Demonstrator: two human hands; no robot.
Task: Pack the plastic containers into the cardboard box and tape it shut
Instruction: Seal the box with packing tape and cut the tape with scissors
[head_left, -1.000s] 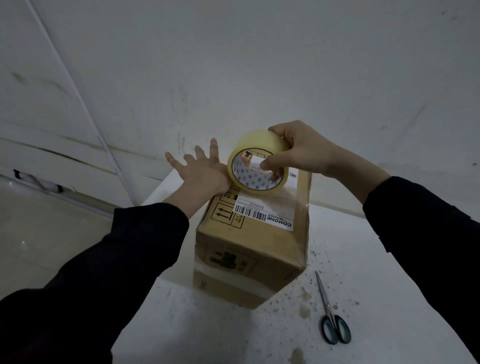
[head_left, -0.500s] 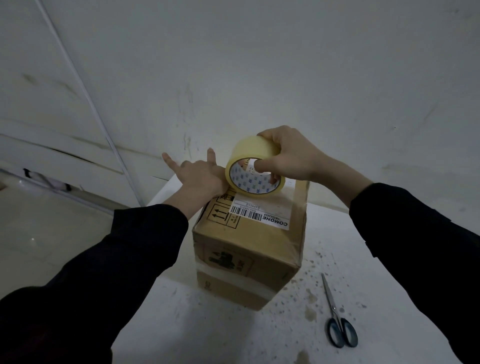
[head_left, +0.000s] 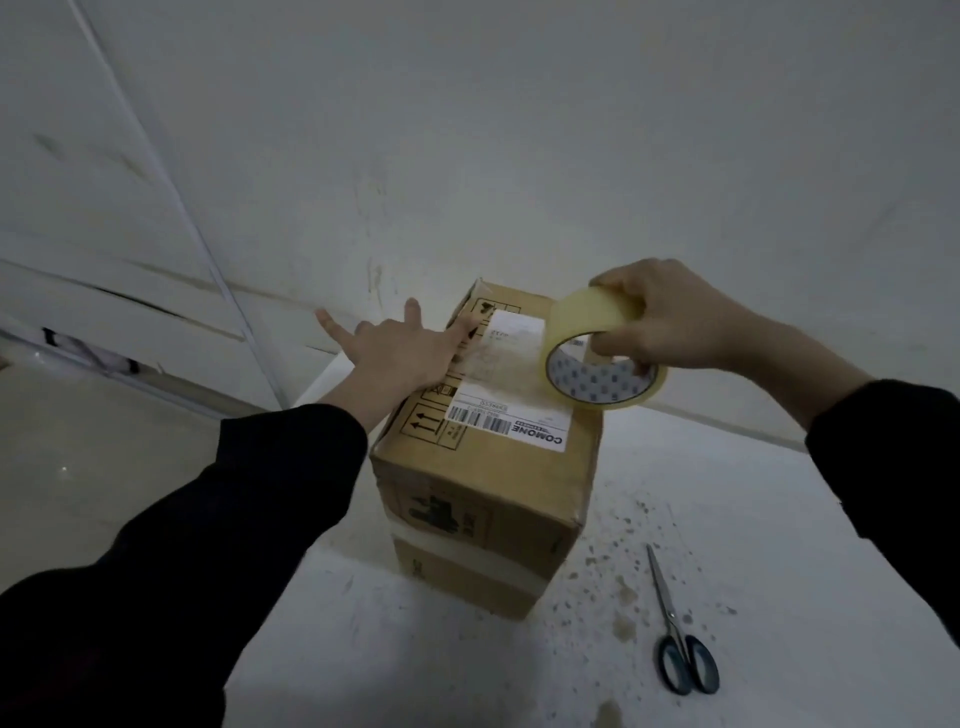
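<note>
Since a second ago, the right hand (head_left: 670, 322) has drawn the pale yellow roll of clear tape (head_left: 597, 382) to the right edge of the brown cardboard box (head_left: 483, 483), gripping its rim. Nearer, right of the box, lie black-handled scissors (head_left: 685, 660). On the box top, the left hand (head_left: 395, 358) pins the strip's end with flat fingers. The tape looks light and clingy, so it is best held by the stiff roll.

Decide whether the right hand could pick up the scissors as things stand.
Probably not yet: the right hand grips the tape roll. The scissors lie uncovered on the table, so the path looks free.
</note>
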